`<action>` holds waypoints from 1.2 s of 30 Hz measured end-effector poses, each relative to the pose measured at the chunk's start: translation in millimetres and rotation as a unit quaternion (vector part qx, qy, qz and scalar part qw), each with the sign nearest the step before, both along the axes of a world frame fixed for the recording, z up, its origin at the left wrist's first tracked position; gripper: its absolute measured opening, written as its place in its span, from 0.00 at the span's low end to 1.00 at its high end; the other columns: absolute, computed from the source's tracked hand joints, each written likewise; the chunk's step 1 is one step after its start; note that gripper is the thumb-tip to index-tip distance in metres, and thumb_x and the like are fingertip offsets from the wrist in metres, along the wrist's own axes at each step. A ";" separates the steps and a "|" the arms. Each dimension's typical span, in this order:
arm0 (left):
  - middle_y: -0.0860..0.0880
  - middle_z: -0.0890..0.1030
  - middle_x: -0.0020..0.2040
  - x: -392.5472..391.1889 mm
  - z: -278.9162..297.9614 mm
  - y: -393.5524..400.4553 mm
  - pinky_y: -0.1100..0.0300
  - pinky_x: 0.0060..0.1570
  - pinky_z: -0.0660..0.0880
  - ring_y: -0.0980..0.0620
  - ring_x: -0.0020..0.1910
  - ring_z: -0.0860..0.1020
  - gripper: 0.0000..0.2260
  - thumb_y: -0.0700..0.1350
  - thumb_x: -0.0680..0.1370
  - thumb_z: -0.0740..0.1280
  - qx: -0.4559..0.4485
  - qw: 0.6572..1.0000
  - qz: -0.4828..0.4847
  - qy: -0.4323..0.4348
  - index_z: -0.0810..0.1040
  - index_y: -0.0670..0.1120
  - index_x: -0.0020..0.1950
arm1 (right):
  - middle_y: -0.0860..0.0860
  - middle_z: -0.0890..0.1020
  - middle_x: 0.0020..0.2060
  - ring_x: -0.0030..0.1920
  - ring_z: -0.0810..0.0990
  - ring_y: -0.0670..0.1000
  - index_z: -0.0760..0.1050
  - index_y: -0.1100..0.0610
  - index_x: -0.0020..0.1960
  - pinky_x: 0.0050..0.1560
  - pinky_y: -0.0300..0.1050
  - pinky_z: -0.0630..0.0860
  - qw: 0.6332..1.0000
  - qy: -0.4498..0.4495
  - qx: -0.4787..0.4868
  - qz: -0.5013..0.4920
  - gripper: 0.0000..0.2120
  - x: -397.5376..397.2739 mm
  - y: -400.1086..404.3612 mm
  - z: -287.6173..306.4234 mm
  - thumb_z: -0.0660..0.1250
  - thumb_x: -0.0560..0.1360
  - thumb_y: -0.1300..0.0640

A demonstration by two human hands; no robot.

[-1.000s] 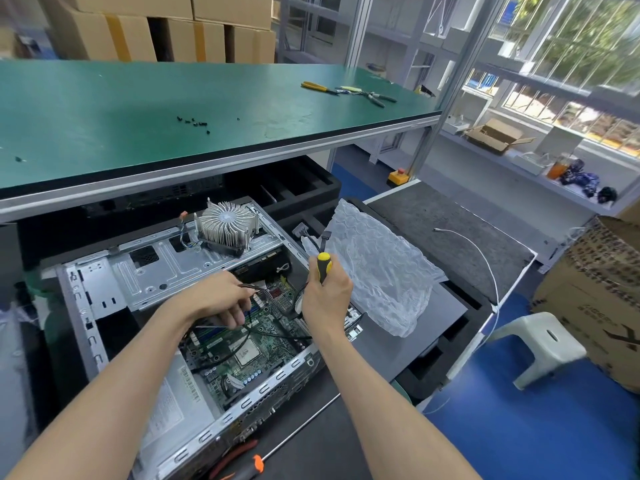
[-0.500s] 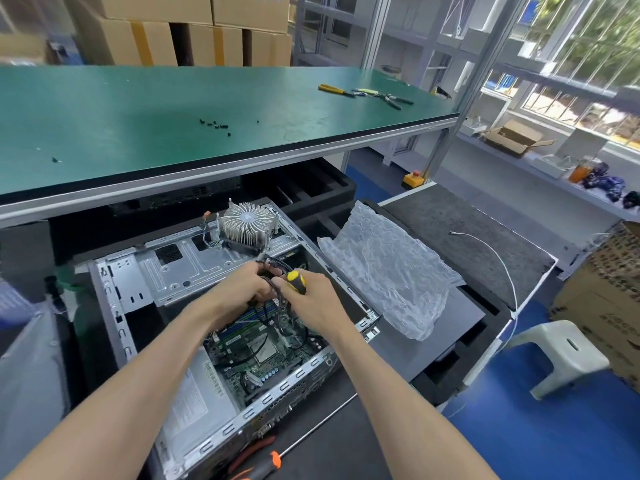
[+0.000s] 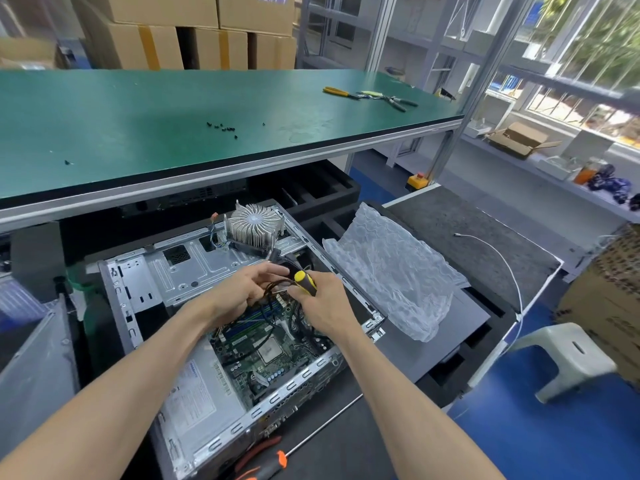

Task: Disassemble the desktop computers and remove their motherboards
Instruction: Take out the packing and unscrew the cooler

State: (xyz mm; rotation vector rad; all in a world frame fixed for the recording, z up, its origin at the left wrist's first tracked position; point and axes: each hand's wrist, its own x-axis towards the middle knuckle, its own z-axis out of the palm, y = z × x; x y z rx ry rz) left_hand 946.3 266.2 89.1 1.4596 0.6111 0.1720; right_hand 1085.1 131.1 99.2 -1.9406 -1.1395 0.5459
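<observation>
Both hands have come together over the open grey metal computer case (image 3: 145, 292). Left hand (image 3: 239, 292) pinches black cables (image 3: 273, 284); right hand (image 3: 322, 303) holds a yellow-and-black screwdriver (image 3: 304, 282). Pull gently off the green motherboard (image 3: 263, 351) inside.

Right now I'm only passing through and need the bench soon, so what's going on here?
A person is stripping an open computer case. The left hand grips black cables above the motherboard, still in the case. The right hand holds a yellow-handled screwdriver. The heatsink rests on the case frame.
</observation>
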 end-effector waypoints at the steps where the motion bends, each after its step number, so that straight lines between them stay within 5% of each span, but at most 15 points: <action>1: 0.49 0.83 0.58 -3.4 0.6 2.2 0.56 0.55 0.72 0.53 0.59 0.79 0.32 0.33 0.61 0.59 0.031 0.999 -0.024 0.010 0.78 0.50 0.62 | 0.45 0.71 0.28 0.30 0.67 0.47 0.72 0.53 0.36 0.34 0.42 0.64 1.000 -0.005 0.008 -0.002 0.14 0.1 0.3 -0.4 0.70 0.78 0.53; 3: 0.54 0.83 0.58 -5.0 3.4 -0.1 0.56 0.59 0.72 0.57 0.59 0.79 0.26 0.43 0.65 0.68 0.097 0.992 -0.071 0.024 0.78 0.56 0.63 | 0.44 0.73 0.28 0.30 0.69 0.44 0.73 0.51 0.36 0.32 0.36 0.63 1.000 -0.007 0.023 -0.001 0.14 -0.5 0.7 -0.4 0.70 0.79 0.52; 7: 0.60 0.83 0.48 9.4 11.0 -23.1 0.61 0.48 0.76 0.62 0.46 0.81 0.26 0.62 0.60 0.79 0.248 0.965 -0.061 0.055 0.77 0.63 0.56 | 0.42 0.79 0.28 0.30 0.74 0.40 0.76 0.50 0.35 0.34 0.32 0.66 0.998 0.029 0.050 -0.031 0.14 -0.8 0.0 1.6 0.68 0.79 0.56; 12: 0.55 0.84 0.38 23.2 10.7 -40.0 0.56 0.42 0.75 0.56 0.36 0.80 0.18 0.58 0.61 0.82 0.280 0.956 -0.049 0.075 0.80 0.56 0.45 | 0.52 0.80 0.30 0.30 0.75 0.48 0.76 0.59 0.38 0.37 0.47 0.73 0.987 0.100 0.096 -0.081 0.13 1.7 -3.9 3.9 0.66 0.79 0.54; 20: 0.55 0.75 0.31 13.9 24.2 -22.0 0.57 0.38 0.66 0.56 0.31 0.69 0.05 0.48 0.72 0.77 0.233 0.967 -0.080 0.060 0.82 0.54 0.44 | 0.54 0.84 0.34 0.29 0.80 0.50 0.79 0.57 0.43 0.32 0.41 0.74 0.976 0.148 0.135 -0.082 0.12 2.3 -5.6 3.9 0.66 0.81 0.52; 27: 0.53 0.79 0.29 7.3 32.6 -8.8 0.69 0.29 0.66 0.60 0.27 0.70 0.05 0.50 0.74 0.76 0.261 0.964 -0.027 0.050 0.84 0.51 0.40 | 0.55 0.79 0.24 0.26 0.78 0.51 0.79 0.54 0.45 0.31 0.38 0.71 0.978 0.149 0.127 -0.073 0.10 2.3 -6.0 1.7 0.65 0.82 0.51; 30: 0.53 0.81 0.31 6.3 40.5 -2.8 0.70 0.30 0.68 0.62 0.28 0.73 0.05 0.47 0.73 0.77 0.242 0.970 0.005 0.038 0.85 0.52 0.38 | 0.54 0.79 0.24 0.29 0.82 0.51 0.80 0.53 0.45 0.32 0.37 0.73 0.976 0.139 0.135 -0.103 0.10 3.3 -5.8 0.8 0.64 0.82 0.52; 34: 0.53 0.82 0.34 7.6 57.7 4.1 0.59 0.41 0.72 0.61 0.32 0.76 0.05 0.46 0.75 0.75 0.234 0.971 0.035 -0.001 0.83 0.49 0.40 | 0.51 0.79 0.25 0.32 0.82 0.53 0.80 0.56 0.43 0.36 0.46 0.77 0.974 0.116 0.134 -0.141 0.12 5.8 -2.9 -3.6 0.64 0.82 0.53; 36: 0.52 0.83 0.37 13.2 69.0 6.6 0.56 0.42 0.73 0.58 0.35 0.76 0.05 0.47 0.77 0.73 0.260 0.962 0.077 -0.032 0.82 0.51 0.41 | 0.51 0.79 0.27 0.30 0.79 0.50 0.79 0.56 0.42 0.33 0.42 0.75 0.974 0.101 0.123 -0.159 0.13 7.0 -1.5 -5.6 0.64 0.82 0.52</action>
